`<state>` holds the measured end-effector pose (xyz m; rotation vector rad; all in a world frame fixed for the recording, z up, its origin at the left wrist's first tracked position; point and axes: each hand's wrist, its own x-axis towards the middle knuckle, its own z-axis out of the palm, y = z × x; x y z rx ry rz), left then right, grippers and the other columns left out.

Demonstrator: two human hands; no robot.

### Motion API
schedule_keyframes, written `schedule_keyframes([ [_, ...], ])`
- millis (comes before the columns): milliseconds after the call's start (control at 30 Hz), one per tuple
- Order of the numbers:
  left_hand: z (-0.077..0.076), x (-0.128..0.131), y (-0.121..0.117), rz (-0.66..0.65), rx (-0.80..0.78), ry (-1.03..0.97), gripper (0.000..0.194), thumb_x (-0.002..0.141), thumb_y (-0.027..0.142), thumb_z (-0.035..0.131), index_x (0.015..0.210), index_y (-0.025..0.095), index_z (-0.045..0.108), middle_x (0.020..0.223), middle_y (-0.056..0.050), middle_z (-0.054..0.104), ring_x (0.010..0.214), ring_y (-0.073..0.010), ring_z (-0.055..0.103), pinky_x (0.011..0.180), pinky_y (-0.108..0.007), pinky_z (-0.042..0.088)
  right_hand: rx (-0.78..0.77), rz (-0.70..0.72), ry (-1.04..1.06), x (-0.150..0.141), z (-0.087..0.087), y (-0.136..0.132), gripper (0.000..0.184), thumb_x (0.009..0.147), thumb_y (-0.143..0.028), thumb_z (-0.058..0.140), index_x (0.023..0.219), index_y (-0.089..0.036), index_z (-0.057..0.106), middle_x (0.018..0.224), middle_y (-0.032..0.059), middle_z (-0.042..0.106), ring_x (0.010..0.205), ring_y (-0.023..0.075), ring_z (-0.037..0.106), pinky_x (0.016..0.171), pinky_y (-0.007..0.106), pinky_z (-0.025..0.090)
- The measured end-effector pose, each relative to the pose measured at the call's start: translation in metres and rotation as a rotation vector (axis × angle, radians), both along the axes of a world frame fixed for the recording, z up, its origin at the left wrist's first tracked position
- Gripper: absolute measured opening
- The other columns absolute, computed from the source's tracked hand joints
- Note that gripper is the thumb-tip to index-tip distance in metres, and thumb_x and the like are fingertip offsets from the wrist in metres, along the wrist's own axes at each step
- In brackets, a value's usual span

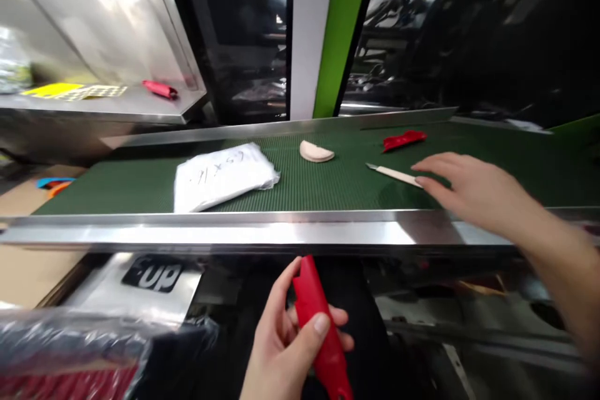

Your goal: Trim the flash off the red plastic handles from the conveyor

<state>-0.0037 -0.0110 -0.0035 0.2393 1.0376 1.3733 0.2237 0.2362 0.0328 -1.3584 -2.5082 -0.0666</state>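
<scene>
While left hand grips 1 red plastic piece below belt edge, fingers pinching it, right hand rests on green conveyor belt, fingers spread, touching 1 white-handled knife. Also on belt: 1 white bag, 1 beige piece, 1 red piece.

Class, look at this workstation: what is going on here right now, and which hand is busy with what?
A person stands at a green conveyor belt. The left hand holds a red plastic part below the belt's metal edge. The right hand reaches over the belt, fingertips at the handle of a small trimming knife. Also on the belt lie a white plastic bag, a beige half-round piece and another red piece.
</scene>
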Motion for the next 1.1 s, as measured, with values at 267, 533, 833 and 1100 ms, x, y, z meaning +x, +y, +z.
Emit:
schedule_keyframes([
  [267,-0.015,0.006,-0.017,-0.074,0.07,-0.211,0.063,0.088,0.025,0.065,0.137,0.023,0.024,0.099,-0.013,0.068,0.077,-0.0241,0.069,0.06,-0.028,0.056,-0.191,0.076,-0.176,0.004,-0.028,0.055,0.033,0.082,-0.022,0.063,0.115,-0.02,0.068,0.087,0.0029,0.065,0.071,0.0117,0.056,0.065,0.028,0.04],
  [533,-0.02,0.021,-0.017,-0.051,0.173,-0.515,0.041,0.095,0.023,0.049,0.135,0.025,0.041,0.1,-0.01,0.067,0.078,-0.0169,0.067,0.064,-0.022,0.054,-0.068,0.058,-0.194,0.0,-0.018,0.043,0.02,0.076,-0.019,0.062,0.096,-0.019,0.065,0.093,0.005,0.057,0.074,0.0141,0.051,0.067,0.031,0.039],
  [833,-0.017,0.041,-0.015,0.128,0.014,-0.549,0.031,0.095,0.018,0.044,0.126,0.02,0.041,0.094,-0.012,0.067,0.07,-0.0162,0.066,0.059,-0.023,0.052,0.035,0.133,-0.185,0.022,-0.036,0.066,0.027,0.071,-0.031,0.055,0.098,-0.026,0.056,0.079,0.0,0.059,0.063,0.0152,0.05,0.056,0.029,0.035],
  [1100,-0.016,0.035,-0.005,0.161,-0.137,-0.312,0.019,0.092,0.019,0.053,0.108,0.022,0.044,0.094,-0.003,0.06,0.062,-0.0098,0.053,0.051,-0.017,0.043,0.005,0.033,-0.175,0.023,-0.039,0.066,0.034,0.072,-0.035,0.053,0.103,-0.027,0.061,0.076,-0.0008,0.06,0.064,0.0163,0.052,0.059,0.03,0.038],
])
